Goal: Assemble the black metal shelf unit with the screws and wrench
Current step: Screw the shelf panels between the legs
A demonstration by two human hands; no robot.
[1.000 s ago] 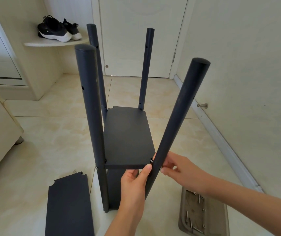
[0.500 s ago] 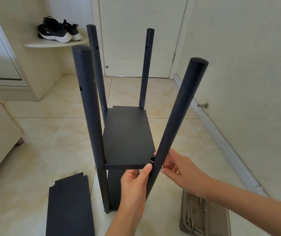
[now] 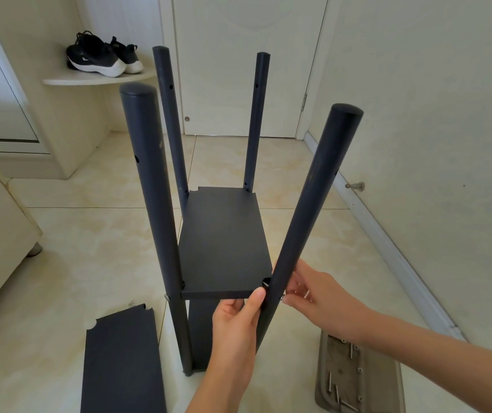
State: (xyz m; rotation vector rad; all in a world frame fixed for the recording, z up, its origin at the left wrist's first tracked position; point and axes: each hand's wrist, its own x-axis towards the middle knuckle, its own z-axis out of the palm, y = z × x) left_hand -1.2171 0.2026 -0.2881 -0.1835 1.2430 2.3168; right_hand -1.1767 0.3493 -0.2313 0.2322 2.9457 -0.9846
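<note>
1. We see a pale tiled floor point(image 3: 90, 263) carrying everything here.
2. The black shelf unit point(image 3: 223, 239) stands upright on its posts around the floor's middle.
3. A loose black panel point(image 3: 122, 368) lies flat toward the near left corner.
4. A grey tray point(image 3: 387, 391) holding screws point(image 3: 351, 351) lies beside the right edge.

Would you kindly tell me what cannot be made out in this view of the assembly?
Head view:
- screw: mostly hidden by right hand and near right pole.
- lower shelf: hidden behind upper shelf and left hand.
- tray and loose panel: cut off by bottom edge; tray parts too small.
</note>
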